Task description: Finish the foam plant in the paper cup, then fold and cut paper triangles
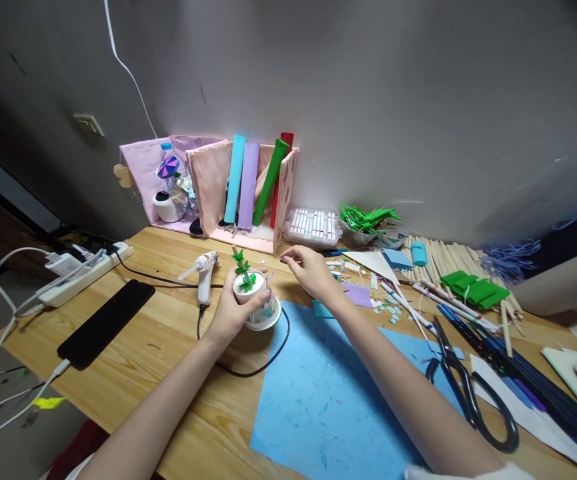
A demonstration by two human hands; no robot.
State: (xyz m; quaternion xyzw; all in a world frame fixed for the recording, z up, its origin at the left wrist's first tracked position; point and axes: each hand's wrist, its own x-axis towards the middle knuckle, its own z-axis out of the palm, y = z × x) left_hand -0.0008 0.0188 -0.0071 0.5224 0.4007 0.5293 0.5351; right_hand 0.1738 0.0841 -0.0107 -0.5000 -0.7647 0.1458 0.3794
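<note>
My left hand [233, 308] is wrapped round a white paper cup [264, 325], turned with its wide rim down. A thin stick with green paper leaves [241, 261] rises from the cup's top. To the right of it, my right hand [309, 272] hovers above the table with thumb and forefinger pinched. Something small and dark shows at those fingertips, too small to make out. A white hot glue gun [205, 277] stands just left of the cup, its black cord looping round to the front.
A blue sheet [313, 393] covers the front middle of the wooden table. Black-handled scissors [461, 380] lie at right, near pens and wooden sticks [438, 257]. Behind stand a pink box [213, 193] with crepe paper rolls and a marker case [313, 227]. A phone [105, 325] and power strip [85, 273] lie left.
</note>
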